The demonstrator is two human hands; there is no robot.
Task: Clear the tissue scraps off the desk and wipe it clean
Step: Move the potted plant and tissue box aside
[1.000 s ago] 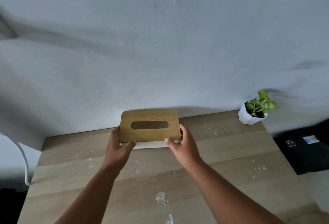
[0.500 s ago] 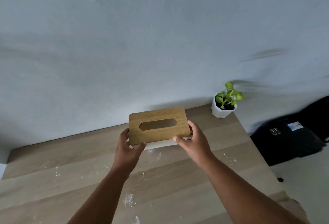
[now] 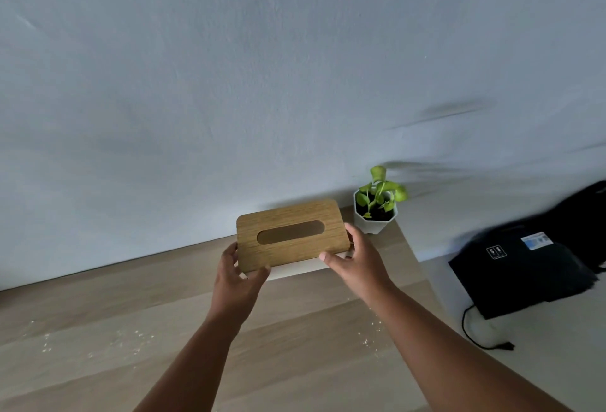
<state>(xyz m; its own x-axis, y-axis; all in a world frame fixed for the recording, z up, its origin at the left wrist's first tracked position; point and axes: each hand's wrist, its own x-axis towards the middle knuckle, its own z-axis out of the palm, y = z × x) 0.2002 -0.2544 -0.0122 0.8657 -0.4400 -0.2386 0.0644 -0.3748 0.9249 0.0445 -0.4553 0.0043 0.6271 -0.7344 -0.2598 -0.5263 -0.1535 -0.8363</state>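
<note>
Head view: tissue box [image 3: 290, 234] between left grip [image 3: 236, 275] and right grip [image 3: 355, 259].

Tissue box [image 3: 288, 234] at desk [image 3: 131, 287] rear, betw. both hands; plant pot [image 3: 375, 216] just right; scraps [image 3: 131, 339] in front.

Potted plant [image 3: 377, 206] in white pot by wall; black bag [image 3: 524, 274] on floor.

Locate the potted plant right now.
In the head view, the small green plant in a white faceted pot stands at the desk's far right corner against the wall, right of the wooden-lidded tissue box.
</note>
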